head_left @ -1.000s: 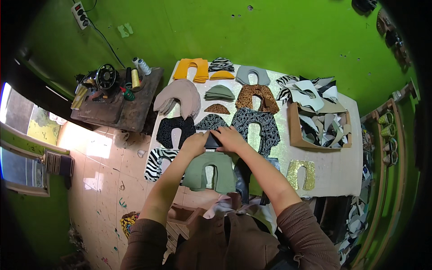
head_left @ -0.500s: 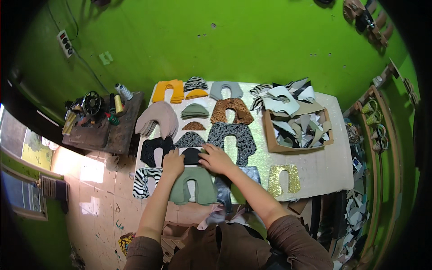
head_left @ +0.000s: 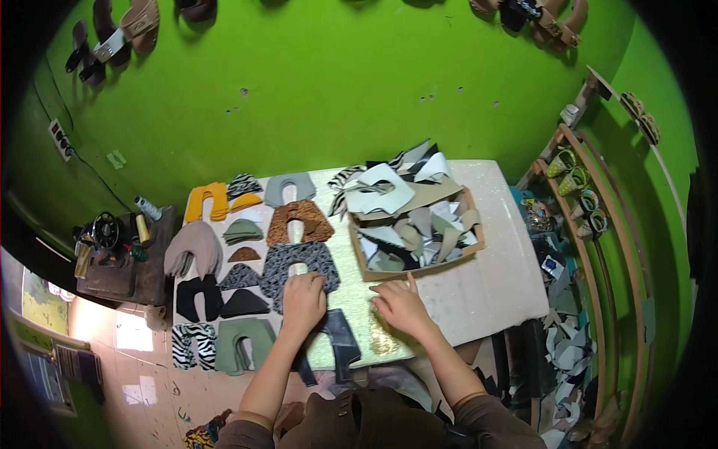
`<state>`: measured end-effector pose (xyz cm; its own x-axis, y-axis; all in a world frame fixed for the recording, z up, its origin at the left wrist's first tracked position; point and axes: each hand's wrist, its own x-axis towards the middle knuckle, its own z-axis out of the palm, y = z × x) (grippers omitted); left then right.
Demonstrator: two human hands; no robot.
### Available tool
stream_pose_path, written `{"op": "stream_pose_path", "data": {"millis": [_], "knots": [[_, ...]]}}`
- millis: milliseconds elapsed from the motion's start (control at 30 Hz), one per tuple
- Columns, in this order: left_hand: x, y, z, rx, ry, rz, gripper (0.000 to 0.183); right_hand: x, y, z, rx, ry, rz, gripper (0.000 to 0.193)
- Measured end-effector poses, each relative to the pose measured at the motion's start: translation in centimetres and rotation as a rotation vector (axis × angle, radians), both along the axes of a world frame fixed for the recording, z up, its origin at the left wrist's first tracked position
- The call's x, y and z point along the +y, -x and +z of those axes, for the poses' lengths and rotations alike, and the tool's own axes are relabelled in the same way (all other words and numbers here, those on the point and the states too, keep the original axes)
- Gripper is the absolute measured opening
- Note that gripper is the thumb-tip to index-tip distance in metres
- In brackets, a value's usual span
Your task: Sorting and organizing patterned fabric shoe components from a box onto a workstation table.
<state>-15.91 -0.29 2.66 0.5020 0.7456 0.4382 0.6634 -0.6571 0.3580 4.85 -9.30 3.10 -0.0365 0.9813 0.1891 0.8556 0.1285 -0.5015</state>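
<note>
My left hand [head_left: 304,303] rests its fingertips over the lower part of a grey-and-black patterned arch-shaped piece [head_left: 320,262], covering some of it. No piece shows lifted in it. My right hand [head_left: 404,307] hovers beside a shiny gold piece [head_left: 384,340], thumb and forefinger spread; the wrist and hand hide part of that piece. Close under my left wrist lies a dark, glossy arch-shaped piece [head_left: 344,344]. To the left are a black half-round piece [head_left: 244,302] and a green arch-shaped stack [head_left: 254,337].
A cardboard box [head_left: 424,271] heaped with offcuts stands on the table [head_left: 505,262]. More cut pieces lie in columns at left, including a yellow stack [head_left: 198,202] and a pink-beige stack [head_left: 187,243]. A sewing machine [head_left: 105,232] stands farther left; a wooden rack [head_left: 598,277] rises at right.
My view has swung to the right. Both hands have left the black half-round piece: my left hand is now at the patterned arch, my right hand beside the gold piece.
</note>
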Motion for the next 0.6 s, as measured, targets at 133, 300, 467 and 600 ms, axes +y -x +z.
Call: {"op": "stream_pose_path", "data": {"millis": [133, 300, 467, 600], "knots": [[0.1, -7.9, 0.5, -0.051, -0.031, -0.096, 0.019, 0.6, -7.2, 0.6, -0.033, -0.083, -0.112, 0.021], [-0.1, -16.2, 0.1, -0.066, 0.006, -0.157, 0.017, 3.8, -15.1, 0.7, -0.094, -0.206, -0.366, 0.029], [-1.0, -20.2, 0.2, -0.066, 0.080, -0.125, 0.017, 6.9, -18.5, 0.2, -0.418, 0.259, -0.351, 0.045], [-1.0, -20.9, 0.9, -0.027, 0.130, -0.114, 0.016, 7.2, -19.2, -0.7, -0.420, 0.349, -0.214, 0.045]]}}
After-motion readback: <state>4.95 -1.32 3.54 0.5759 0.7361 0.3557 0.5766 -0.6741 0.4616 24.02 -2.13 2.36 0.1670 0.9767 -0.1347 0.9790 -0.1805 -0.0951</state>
